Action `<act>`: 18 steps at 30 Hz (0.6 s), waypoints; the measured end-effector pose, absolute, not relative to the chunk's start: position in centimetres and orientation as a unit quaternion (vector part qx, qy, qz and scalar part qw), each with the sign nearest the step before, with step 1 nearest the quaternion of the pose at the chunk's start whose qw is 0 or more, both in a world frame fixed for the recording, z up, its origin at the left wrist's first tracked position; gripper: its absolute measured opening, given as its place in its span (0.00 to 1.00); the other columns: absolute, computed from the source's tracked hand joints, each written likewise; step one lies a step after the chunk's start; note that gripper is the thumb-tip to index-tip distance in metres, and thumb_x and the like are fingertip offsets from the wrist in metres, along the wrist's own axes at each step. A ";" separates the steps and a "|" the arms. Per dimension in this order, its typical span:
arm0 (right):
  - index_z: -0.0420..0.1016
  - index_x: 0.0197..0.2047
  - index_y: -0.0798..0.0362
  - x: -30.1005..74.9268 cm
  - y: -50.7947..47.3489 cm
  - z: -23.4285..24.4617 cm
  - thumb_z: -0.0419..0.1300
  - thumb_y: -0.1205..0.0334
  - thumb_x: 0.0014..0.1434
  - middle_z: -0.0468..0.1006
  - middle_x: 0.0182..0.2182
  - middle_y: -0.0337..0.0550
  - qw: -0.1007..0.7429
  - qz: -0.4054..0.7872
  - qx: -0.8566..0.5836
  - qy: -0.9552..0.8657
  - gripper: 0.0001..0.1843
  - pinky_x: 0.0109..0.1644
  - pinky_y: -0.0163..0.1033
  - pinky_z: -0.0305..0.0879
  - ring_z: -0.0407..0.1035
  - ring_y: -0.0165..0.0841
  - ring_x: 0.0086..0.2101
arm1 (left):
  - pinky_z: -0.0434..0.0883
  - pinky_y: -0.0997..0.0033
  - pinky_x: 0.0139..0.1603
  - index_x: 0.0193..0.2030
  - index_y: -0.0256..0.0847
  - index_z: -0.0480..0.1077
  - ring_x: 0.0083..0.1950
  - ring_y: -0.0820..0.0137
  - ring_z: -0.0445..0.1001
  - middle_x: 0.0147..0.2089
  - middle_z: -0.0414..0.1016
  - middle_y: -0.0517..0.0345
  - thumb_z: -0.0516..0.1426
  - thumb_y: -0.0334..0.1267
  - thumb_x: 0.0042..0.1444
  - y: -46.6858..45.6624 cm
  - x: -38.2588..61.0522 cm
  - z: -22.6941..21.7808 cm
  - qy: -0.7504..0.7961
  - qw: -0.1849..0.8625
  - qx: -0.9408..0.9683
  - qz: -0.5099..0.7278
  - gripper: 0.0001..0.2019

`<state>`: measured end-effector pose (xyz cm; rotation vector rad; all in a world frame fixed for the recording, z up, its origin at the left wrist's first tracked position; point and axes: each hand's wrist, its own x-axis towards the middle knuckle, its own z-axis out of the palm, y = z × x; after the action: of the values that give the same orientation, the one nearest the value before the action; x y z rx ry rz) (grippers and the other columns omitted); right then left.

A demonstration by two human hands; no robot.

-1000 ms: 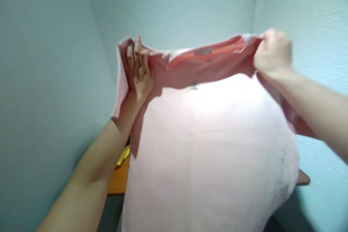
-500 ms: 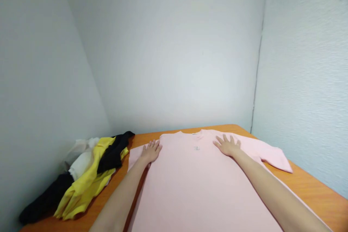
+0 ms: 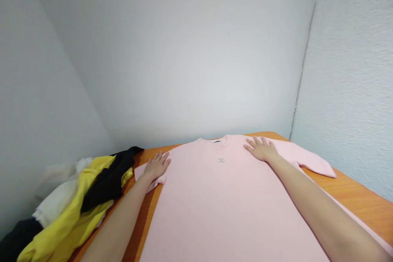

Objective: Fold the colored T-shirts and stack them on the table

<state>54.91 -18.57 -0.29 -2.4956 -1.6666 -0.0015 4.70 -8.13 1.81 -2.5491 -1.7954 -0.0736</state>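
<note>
We had a clothes pile [image 3: 73,200] of yellow, black and white at left, near our left hand [image 3: 156,166], which lay flat and open, holding nothing, on the pink T-shirt [image 3: 221,204]. The shirt lay spread on the orange table [image 3: 362,200]; our right hand [image 3: 260,150] lay wide open near its collar.

Setting: indoor domestic room, probably a home; exact room type cannot be determined. Corner formed by a smooth pale back wall [image 3: 184,57] ahead of both hands and a rough plastered side wall [image 3: 346,69] beyond the right hand [image 3: 260,150]. Orange wood-grain worktop [image 3: 353,196] runs into this corner. Pink T-shirt [image 3: 221,204] lies flat under both hands. Loose heap of yellow, black and white clothes [image 3: 70,196] sits left of the left hand [image 3: 156,166]. Everyday garments and plain walls indicate a home.
</note>
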 end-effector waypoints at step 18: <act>0.50 0.70 0.57 53.3 -20.3 2.4 0.36 0.42 0.67 0.43 0.70 0.51 0.108 -0.100 -0.796 -0.587 0.37 0.69 0.50 0.26 0.33 0.42 0.68 | 0.32 0.49 0.71 0.71 0.33 0.50 0.75 0.59 0.34 0.74 0.39 0.49 0.39 0.51 0.64 -6.9 5.8 2.9 -0.527 0.116 -0.842 -0.003 0.33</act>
<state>53.27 -20.31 2.39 -2.3413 -1.7281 -0.2946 5.83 -6.91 2.92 -2.4657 -1.5439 -0.0101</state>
